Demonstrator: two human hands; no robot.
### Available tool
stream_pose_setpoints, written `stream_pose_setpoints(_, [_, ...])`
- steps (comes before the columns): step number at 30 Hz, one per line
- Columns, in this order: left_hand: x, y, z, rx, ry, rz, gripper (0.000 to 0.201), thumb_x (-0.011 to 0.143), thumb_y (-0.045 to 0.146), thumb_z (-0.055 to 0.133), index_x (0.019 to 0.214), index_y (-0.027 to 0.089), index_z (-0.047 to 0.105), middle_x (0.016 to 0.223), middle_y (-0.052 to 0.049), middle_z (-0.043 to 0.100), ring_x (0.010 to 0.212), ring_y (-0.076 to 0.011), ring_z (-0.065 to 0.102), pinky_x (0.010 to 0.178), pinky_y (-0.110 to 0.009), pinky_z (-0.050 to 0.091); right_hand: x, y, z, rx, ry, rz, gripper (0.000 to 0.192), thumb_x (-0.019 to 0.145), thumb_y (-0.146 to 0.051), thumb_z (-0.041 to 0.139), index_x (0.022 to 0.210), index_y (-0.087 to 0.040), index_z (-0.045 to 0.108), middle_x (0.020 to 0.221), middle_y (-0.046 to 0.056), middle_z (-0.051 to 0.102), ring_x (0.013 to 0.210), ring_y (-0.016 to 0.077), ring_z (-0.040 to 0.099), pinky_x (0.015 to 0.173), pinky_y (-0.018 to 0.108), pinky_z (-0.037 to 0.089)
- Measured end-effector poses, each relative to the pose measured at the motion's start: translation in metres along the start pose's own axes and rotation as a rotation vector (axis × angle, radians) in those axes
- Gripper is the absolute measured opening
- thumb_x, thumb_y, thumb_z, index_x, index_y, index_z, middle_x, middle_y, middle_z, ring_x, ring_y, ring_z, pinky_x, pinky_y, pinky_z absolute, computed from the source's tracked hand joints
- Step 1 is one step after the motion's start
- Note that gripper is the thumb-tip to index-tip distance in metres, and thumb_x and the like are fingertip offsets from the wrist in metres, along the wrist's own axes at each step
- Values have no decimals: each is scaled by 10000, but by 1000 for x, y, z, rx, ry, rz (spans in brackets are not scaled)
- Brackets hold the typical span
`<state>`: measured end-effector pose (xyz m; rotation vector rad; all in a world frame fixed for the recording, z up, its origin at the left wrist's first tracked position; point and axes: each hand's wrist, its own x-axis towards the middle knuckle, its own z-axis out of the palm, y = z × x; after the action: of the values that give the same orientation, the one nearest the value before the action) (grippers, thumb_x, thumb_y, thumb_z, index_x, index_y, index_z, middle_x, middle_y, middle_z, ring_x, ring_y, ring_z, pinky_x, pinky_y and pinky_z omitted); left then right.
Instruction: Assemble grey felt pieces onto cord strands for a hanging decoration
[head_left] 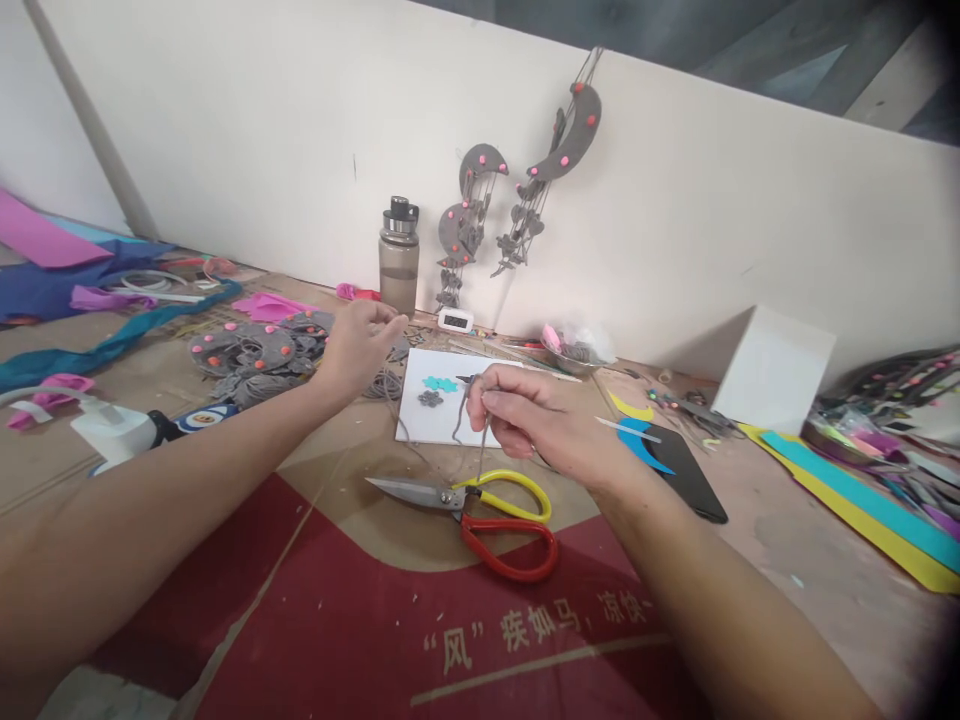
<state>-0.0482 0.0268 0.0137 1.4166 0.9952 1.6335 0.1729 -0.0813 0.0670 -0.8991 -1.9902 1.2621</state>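
A thin grey cord (pixel 480 440) is pinched in the right hand (pixel 517 420) and hangs down in loose strands just above the scissors (pixel 480 510). The left hand (pixel 360 345), up and left of the scissors, closes its fingertips on a small grey piece, too small to make out.
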Motion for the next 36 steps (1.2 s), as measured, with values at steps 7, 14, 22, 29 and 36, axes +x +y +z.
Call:
stream_pose_setpoints(7, [-35,36,24,-275,-667,-391,321,782,435,639,926,149,668,876,-139,661,657,-190,605,458,-258,364,10,8,7,-9,127,121,171,868,-307,457,760,-184,504,640,-51,514,422,27,310,397,173,230])
stream_pose_setpoints(14, [-11,19,8,-299,-482,-336,243,727,315,718,619,143,583,488,30,355,391,-41,276,363,-188,174,11,19,-7,97,164,116,148,843,-269,459,726,-186,496,575,-65,429,410,33,262,383,178,169])
stream_pose_setpoints(22, [14,-5,-11,-403,-165,-278,209,755,327,687,730,144,589,526,85,193,394,-24,157,353,-177,115,-16,-25,-9,-328,-436,10,187,905,-232,453,858,-163,621,745,-1,613,644,70,529,570,172,381])
stream_pose_setpoints(29, [-4,16,1,-165,-376,-156,246,767,381,666,744,136,655,464,76,265,401,-35,214,387,-192,144,-32,-44,-11,-221,-643,-87,228,838,-366,616,953,-175,660,810,27,669,646,82,573,563,178,423])
stream_pose_setpoints(36, [-31,44,16,267,-696,115,262,757,399,669,718,143,703,666,-14,626,626,-102,515,577,-221,384,6,6,9,-148,267,14,376,815,-374,610,1151,-226,528,989,37,609,630,76,531,462,185,431])
